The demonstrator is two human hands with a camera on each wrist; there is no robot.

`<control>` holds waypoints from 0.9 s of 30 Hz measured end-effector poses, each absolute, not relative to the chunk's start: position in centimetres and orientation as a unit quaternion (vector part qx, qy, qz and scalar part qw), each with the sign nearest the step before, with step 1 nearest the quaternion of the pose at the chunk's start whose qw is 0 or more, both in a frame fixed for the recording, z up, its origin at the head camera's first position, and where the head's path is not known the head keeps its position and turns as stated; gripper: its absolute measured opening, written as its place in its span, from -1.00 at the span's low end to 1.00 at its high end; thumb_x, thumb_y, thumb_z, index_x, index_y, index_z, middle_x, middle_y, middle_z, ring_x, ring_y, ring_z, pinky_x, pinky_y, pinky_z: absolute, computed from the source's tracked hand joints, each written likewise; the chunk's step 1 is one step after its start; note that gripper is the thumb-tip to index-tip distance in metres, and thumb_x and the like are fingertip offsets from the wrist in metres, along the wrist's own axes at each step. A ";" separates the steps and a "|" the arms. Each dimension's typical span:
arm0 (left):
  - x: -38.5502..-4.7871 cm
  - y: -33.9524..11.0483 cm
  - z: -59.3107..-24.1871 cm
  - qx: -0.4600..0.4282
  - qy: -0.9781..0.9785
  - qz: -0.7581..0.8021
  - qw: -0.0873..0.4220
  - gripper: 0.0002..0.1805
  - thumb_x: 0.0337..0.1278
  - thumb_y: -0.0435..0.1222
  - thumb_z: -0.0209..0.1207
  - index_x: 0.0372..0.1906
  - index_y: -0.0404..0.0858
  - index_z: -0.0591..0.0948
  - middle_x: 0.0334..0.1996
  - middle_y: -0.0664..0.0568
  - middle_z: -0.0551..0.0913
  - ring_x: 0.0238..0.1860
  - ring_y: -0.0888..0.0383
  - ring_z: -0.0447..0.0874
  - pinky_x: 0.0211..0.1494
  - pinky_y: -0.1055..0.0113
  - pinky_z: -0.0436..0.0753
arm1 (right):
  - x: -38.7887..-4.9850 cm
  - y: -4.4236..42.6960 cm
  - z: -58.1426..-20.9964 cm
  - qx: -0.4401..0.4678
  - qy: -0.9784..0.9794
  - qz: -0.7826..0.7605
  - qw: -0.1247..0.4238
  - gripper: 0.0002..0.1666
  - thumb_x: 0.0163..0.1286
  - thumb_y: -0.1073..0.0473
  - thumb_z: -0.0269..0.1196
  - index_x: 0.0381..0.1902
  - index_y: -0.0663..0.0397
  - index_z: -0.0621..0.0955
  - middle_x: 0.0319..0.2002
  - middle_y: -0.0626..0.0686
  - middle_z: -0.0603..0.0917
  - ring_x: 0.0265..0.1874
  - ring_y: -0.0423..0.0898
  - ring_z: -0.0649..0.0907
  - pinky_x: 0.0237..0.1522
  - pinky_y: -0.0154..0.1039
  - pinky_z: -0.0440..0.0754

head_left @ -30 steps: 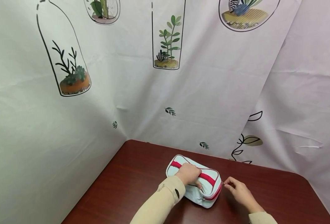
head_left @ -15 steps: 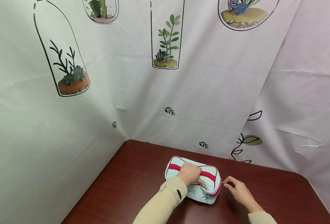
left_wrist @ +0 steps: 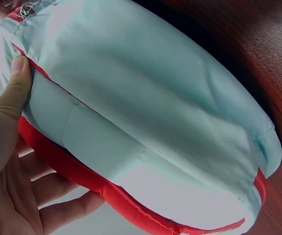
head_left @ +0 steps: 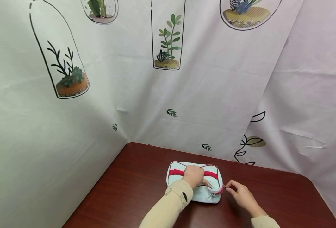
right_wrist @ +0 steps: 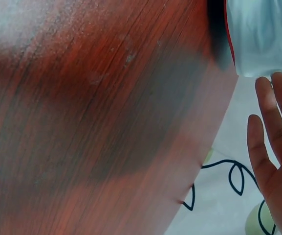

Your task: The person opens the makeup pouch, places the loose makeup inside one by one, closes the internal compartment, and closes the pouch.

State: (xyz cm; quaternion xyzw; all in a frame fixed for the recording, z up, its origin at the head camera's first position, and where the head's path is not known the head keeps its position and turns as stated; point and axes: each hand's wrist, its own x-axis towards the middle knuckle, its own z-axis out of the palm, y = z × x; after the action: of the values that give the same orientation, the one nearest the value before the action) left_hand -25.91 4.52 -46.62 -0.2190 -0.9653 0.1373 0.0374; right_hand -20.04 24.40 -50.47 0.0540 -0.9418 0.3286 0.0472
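Note:
A pale blue zip pouch [head_left: 174,181] with red piping lies on the table. A red strap [head_left: 210,174] runs along its upper side. My left hand [head_left: 193,175] grips the pouch from above. In the left wrist view, its fingers pass under the red strap [left_wrist: 72,169] and its thumb presses the pale fabric [left_wrist: 131,93]. At the pouch's right end, my right hand [head_left: 240,193] pinches a small zipper pull [head_left: 224,186] between thumb and forefinger. The right wrist view shows the other fingers [right_wrist: 268,110] extended beside the pouch end; the pinch itself is mostly cut off.
The dark red-brown wooden table [head_left: 133,190] meets a white cloth backdrop [head_left: 145,104] printed with plants in jars. The cloth also hangs along the left side. The table's right corner [head_left: 304,179] is rounded.
The pouch has turned: its right end has swung away from me and its left end slightly nearer. The left hand keeps its grip; the right hand stays at the zipper end, shifting slightly left.

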 end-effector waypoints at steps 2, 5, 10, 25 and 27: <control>-25.9 4.6 -46.6 -0.207 -0.968 0.136 0.035 -0.35 -0.38 0.46 0.04 -0.41 0.03 0.69 -0.59 0.19 0.59 -0.53 0.24 0.54 -0.58 0.33 0.47 | -20.0 24.3 -50.4 0.055 -0.942 0.328 0.048 -0.90 0.20 0.27 0.26 -0.42 -0.05 0.56 -0.43 -0.13 0.56 -0.43 -0.16 0.46 -0.38 -0.22 0.39; -25.8 4.8 -46.5 -0.186 -0.972 0.139 0.031 -0.36 -0.37 0.45 0.04 -0.44 0.03 0.69 -0.62 0.19 0.57 -0.57 0.24 0.52 -0.62 0.32 0.45 | -20.0 24.0 -50.4 0.057 -0.942 0.327 0.047 -0.91 0.20 0.25 0.27 -0.42 -0.05 0.56 -0.43 -0.12 0.58 -0.44 -0.16 0.46 -0.39 -0.21 0.39; -25.6 5.6 -46.5 -0.153 -0.979 0.132 0.033 -0.36 -0.41 0.46 0.07 -0.46 0.03 0.69 -0.65 0.20 0.56 -0.60 0.25 0.48 -0.65 0.30 0.41 | -19.8 23.7 -50.6 0.046 -0.944 0.324 0.050 -0.90 0.19 0.23 0.27 -0.44 -0.04 0.54 -0.51 -0.11 0.54 -0.52 -0.18 0.42 -0.46 -0.23 0.35; -25.5 6.3 -46.1 -0.131 -0.984 0.121 0.021 -0.35 -0.37 0.44 0.11 -0.33 0.04 0.73 -0.50 0.18 0.65 -0.48 0.19 0.56 -0.50 0.19 0.56 | -18.9 22.3 -51.5 0.022 -0.931 0.356 0.077 -0.84 0.02 0.27 0.35 -0.57 -0.07 0.57 -0.62 -0.19 0.50 -0.59 -0.31 0.44 -0.47 -0.35 0.41; -25.6 6.3 -46.1 -0.131 -0.984 0.121 0.021 -0.35 -0.36 0.44 0.10 -0.33 0.04 0.73 -0.51 0.17 0.64 -0.48 0.19 0.56 -0.51 0.20 0.56 | -18.8 22.0 -51.4 0.034 -0.929 0.361 0.079 -0.84 0.01 0.27 0.36 -0.58 -0.06 0.57 -0.62 -0.19 0.51 -0.59 -0.32 0.45 -0.48 -0.35 0.42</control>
State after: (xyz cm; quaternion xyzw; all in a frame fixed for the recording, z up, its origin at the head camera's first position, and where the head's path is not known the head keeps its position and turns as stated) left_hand -25.56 6.33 -46.08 -0.1308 -0.9838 0.1211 0.0209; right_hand -18.78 22.01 -51.44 0.0344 -0.9286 0.3609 0.0787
